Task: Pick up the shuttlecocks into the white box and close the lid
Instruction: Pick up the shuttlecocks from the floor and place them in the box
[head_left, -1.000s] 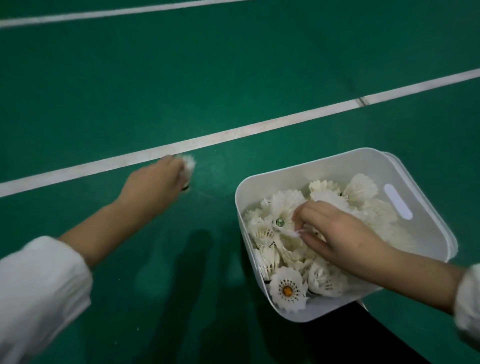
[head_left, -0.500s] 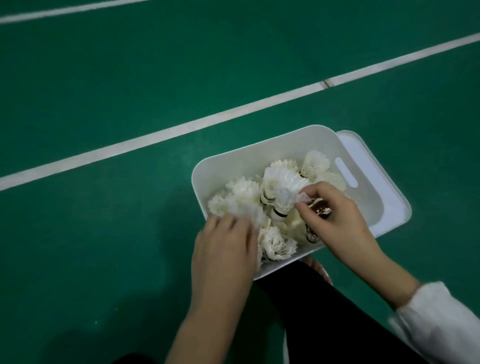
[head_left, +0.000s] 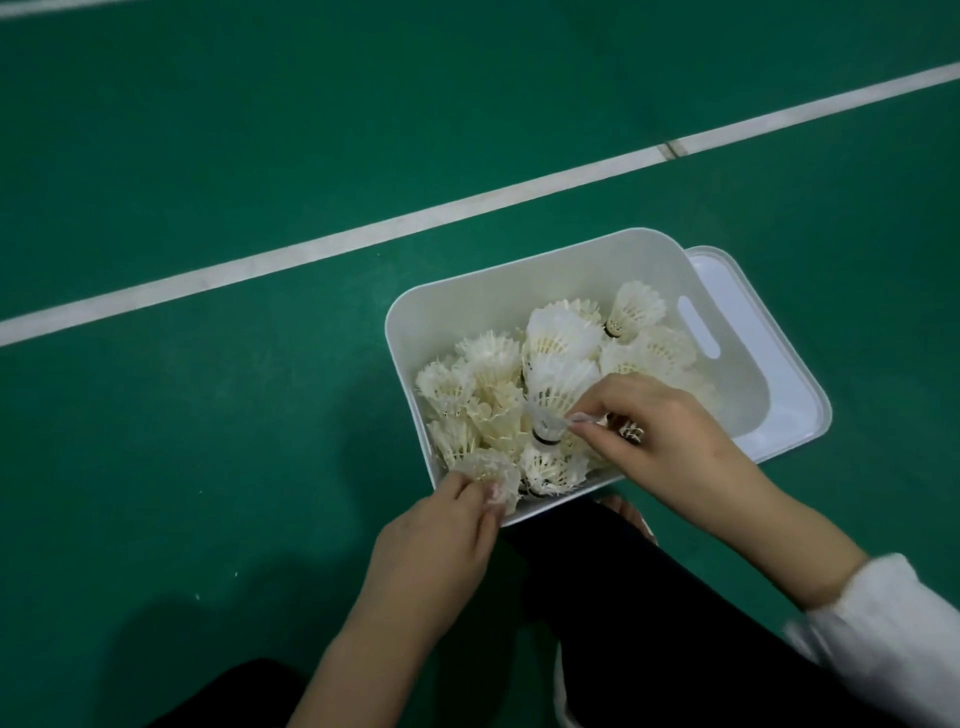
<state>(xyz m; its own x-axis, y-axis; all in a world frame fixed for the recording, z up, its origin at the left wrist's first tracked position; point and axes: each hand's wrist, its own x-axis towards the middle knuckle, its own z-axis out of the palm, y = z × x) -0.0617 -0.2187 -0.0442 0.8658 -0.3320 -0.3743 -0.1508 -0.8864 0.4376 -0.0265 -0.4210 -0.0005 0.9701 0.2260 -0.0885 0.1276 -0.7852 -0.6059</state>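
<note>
The white box (head_left: 524, 275) stands open on the green court floor, filled with several white feather shuttlecocks (head_left: 488, 400). Its lid (head_left: 789, 395) lies under and beside the box on the right. My left hand (head_left: 436, 540) is at the box's near left corner, pinching a worn shuttlecock (head_left: 491, 473) over the rim. Inside the box, my right hand (head_left: 660, 441) grips an upright shuttlecock (head_left: 553, 400) near its cork with fingertips.
A white court line (head_left: 322, 244) runs diagonally behind the box. My dark trouser legs (head_left: 649, 639) and a shoe sit just below the box. Green floor (head_left: 208, 467) spreads to the left.
My left hand took a shuttlecock from the floor at the left and brought it to the box's near corner. My right hand stayed inside the box, now pinching an upright shuttlecock.
</note>
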